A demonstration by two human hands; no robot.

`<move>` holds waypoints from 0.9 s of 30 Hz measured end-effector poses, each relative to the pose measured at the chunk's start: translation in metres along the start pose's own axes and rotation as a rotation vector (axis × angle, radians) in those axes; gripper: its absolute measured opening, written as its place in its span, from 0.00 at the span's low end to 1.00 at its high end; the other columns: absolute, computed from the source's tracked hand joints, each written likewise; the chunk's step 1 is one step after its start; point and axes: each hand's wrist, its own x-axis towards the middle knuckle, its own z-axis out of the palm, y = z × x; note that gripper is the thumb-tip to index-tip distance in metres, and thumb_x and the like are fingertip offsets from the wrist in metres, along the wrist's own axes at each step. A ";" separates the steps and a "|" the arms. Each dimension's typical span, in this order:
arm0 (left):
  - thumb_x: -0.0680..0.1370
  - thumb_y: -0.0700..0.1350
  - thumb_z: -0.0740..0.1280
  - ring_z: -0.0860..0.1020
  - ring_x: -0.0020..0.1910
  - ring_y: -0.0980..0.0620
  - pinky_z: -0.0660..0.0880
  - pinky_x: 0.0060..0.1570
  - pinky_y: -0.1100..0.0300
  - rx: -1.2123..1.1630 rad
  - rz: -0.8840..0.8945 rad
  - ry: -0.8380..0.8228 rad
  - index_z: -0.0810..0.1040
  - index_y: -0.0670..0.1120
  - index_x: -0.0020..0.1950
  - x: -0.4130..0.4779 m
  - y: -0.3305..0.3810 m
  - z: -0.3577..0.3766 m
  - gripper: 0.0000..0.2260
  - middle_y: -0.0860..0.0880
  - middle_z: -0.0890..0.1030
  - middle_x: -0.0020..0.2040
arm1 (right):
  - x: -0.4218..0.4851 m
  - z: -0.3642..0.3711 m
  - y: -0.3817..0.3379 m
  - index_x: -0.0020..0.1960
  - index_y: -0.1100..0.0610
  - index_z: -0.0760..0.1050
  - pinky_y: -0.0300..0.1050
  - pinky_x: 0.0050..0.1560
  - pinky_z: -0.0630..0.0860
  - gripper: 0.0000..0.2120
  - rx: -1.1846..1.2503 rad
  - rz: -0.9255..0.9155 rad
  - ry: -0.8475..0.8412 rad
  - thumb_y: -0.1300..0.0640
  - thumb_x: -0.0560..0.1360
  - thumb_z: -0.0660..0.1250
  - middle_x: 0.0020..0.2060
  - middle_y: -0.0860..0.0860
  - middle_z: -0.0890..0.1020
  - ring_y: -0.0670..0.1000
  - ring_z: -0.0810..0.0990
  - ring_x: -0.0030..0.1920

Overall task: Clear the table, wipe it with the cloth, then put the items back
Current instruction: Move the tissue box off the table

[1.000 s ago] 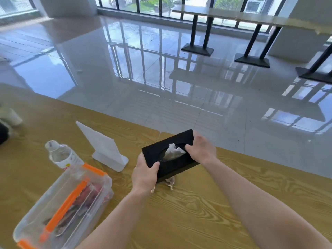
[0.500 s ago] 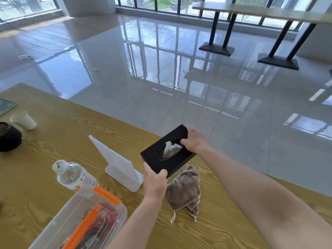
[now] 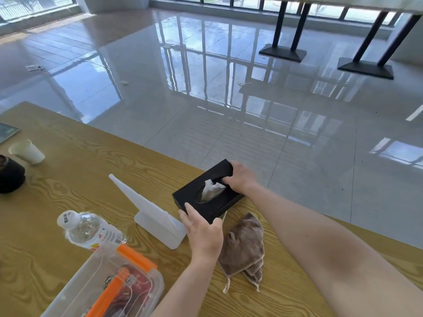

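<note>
I hold a black tissue box [image 3: 194,194] with a white tissue poking out of its slot, near the far edge of the wooden table [image 3: 68,156]. My left hand [image 3: 202,229] grips its near end and my right hand [image 3: 240,178] grips its far end. A crumpled brown cloth [image 3: 243,247] lies on the table just right of my left hand, below the box. Whether the box rests on the table or hangs just above it I cannot tell.
A white sign stand [image 3: 151,213] stands left of the box. A water bottle [image 3: 89,229] lies beside a clear container with orange clips [image 3: 109,287]. A paper cup [image 3: 26,152] and a dark bowl [image 3: 10,177] sit at far left. The table's far edge drops to tiled floor.
Both hands carried the tissue box away from me toward the table's far edge, uncovering the brown cloth beneath. My view shifted, bringing the cup and bowl into sight.
</note>
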 end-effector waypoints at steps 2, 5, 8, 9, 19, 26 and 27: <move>0.79 0.40 0.63 0.43 0.81 0.44 0.51 0.76 0.52 0.029 0.012 0.000 0.40 0.47 0.82 -0.002 -0.001 0.002 0.40 0.42 0.37 0.81 | 0.000 0.001 -0.002 0.61 0.55 0.75 0.54 0.54 0.79 0.19 -0.020 -0.005 0.002 0.51 0.72 0.73 0.54 0.55 0.81 0.58 0.81 0.53; 0.79 0.39 0.64 0.43 0.80 0.43 0.52 0.76 0.52 0.075 0.030 0.033 0.42 0.47 0.82 -0.002 -0.003 0.004 0.39 0.43 0.36 0.81 | 0.003 0.005 -0.007 0.61 0.56 0.75 0.49 0.50 0.77 0.18 -0.046 -0.005 0.020 0.53 0.74 0.72 0.54 0.55 0.81 0.59 0.80 0.54; 0.78 0.40 0.64 0.40 0.80 0.44 0.49 0.77 0.50 0.166 0.078 0.084 0.44 0.46 0.82 0.001 -0.009 0.006 0.38 0.44 0.37 0.81 | 0.003 0.011 -0.015 0.62 0.55 0.75 0.48 0.47 0.77 0.18 -0.045 -0.008 0.029 0.53 0.74 0.71 0.54 0.55 0.81 0.58 0.81 0.53; 0.78 0.40 0.64 0.39 0.80 0.43 0.49 0.78 0.49 0.217 0.093 0.091 0.45 0.45 0.82 0.001 -0.012 0.007 0.38 0.44 0.37 0.81 | 0.003 0.013 -0.017 0.62 0.55 0.75 0.48 0.46 0.77 0.18 -0.037 -0.015 0.023 0.53 0.74 0.71 0.53 0.54 0.81 0.58 0.81 0.53; 0.78 0.49 0.65 0.34 0.78 0.35 0.48 0.79 0.46 0.621 0.124 0.092 0.45 0.43 0.82 0.003 -0.024 0.011 0.40 0.38 0.33 0.79 | 0.007 0.010 -0.023 0.61 0.53 0.79 0.47 0.48 0.77 0.17 0.108 -0.059 0.003 0.59 0.72 0.71 0.52 0.52 0.83 0.55 0.81 0.53; 0.78 0.51 0.64 0.31 0.77 0.35 0.49 0.79 0.45 0.696 0.132 0.080 0.41 0.44 0.82 0.007 -0.028 0.010 0.41 0.38 0.31 0.78 | 0.009 0.009 -0.016 0.70 0.54 0.75 0.45 0.59 0.73 0.23 0.172 -0.105 -0.006 0.60 0.75 0.72 0.64 0.53 0.81 0.55 0.78 0.64; 0.78 0.51 0.64 0.31 0.77 0.35 0.50 0.79 0.45 0.710 0.145 0.082 0.42 0.44 0.82 0.007 -0.029 0.010 0.41 0.38 0.31 0.78 | 0.009 0.010 -0.015 0.71 0.55 0.73 0.46 0.61 0.73 0.24 0.162 -0.099 -0.010 0.58 0.76 0.72 0.66 0.54 0.80 0.56 0.77 0.66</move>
